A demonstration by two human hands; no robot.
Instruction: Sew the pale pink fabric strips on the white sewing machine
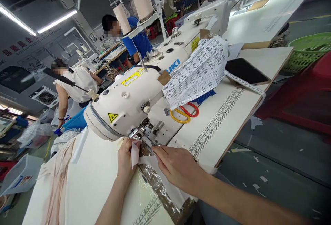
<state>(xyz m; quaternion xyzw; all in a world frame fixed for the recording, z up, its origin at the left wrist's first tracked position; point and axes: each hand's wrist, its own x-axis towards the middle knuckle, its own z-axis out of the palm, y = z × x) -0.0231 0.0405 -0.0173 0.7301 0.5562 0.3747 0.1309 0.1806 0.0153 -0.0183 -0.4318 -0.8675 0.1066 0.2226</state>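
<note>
At six o'clock in the head view, a pale cloth (135,154) lies below a sewing machine (124,97), whose needle is hard to make out. The left hand (126,157) pinches the cloth, fingertips partly hidden behind its upright flap. The right hand (178,168), fingers drawn together, covers part of a strip (165,180); whether it grips anything cannot be told. The frame cuts the forearms at seven and four o'clock. Smooth and matte, the strip runs toward five o'clock; its join to the flap is unclear.
</note>
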